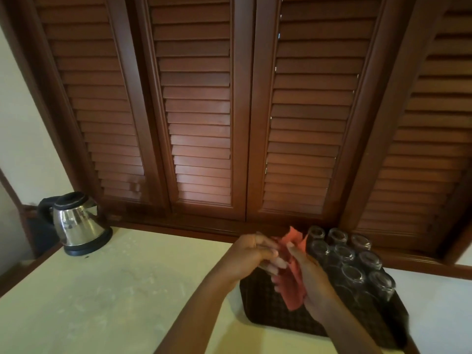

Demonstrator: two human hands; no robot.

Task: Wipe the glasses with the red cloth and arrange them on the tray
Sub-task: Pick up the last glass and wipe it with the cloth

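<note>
Above the dark woven tray (265, 302), the left hand (251, 256) and right hand (310, 279) both pinch the red cloth (293, 282): soft, light, easily bunched. Upturned glasses (352, 261) stand in rows on the tray's right half; judged fragile and slippery, grasp each around its wall.

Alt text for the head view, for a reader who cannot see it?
Both hands, left hand and right hand, hold a red cloth above a dark tray of upturned glasses. A kettle stands left on the pale counter, below wooden shutters.
</note>
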